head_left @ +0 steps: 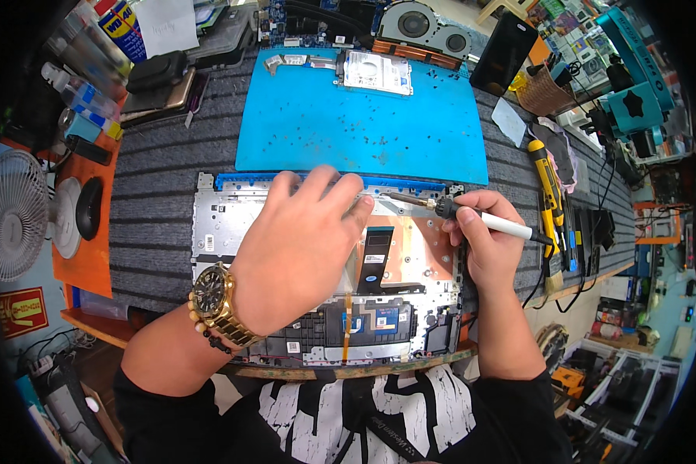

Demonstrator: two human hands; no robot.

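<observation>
A silver laptop chassis (209,228) lies face down, with a blue plastic strip (240,179) along its back edge, a black flat cable (375,259) in the middle and a touchpad board at the front. My left hand (298,236), wearing a gold watch, rests on the chassis with fingers apart over the strip. My right hand (483,240) grips a white-handled soldering iron (506,226), whose metal tip points left at the strip, just beside my left thumb. The exact contact point is too small to make out.
Behind sit a blue mat (359,131) with scattered screws, a hard drive (375,73), a fan unit (421,35) and a phone (503,50). Yellow tools (547,185) lie right; a desk fan (11,209) stands left. The table edge (464,352) runs in front.
</observation>
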